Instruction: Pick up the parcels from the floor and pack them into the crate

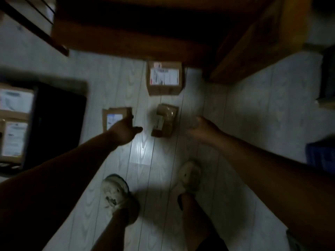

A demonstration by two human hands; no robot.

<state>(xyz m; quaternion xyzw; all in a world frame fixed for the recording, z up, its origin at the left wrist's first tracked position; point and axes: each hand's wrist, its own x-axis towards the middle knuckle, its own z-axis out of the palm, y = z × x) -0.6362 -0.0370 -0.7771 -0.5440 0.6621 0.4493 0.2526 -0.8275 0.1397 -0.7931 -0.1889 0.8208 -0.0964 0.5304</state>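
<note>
Three cardboard parcels lie on the pale wood-pattern floor. A large labelled box (164, 78) sits farthest, by the wooden furniture. A small taped parcel (164, 123) lies in the middle. A flat labelled parcel (114, 118) lies to its left. My left hand (126, 131) hovers over the flat parcel's right edge, fingers apart, holding nothing. My right hand (203, 129) is blurred, just right of the taped parcel, and looks empty. The dark crate (56, 122) stands at the left, with two labelled parcels (14, 122) in it.
Dark wooden furniture (181, 29) spans the top and angles down on the right. My two feet in light shoes (116, 192) stand below the parcels. A blue object (320, 154) sits at the right edge, and dark items (328, 73) are further up on the right.
</note>
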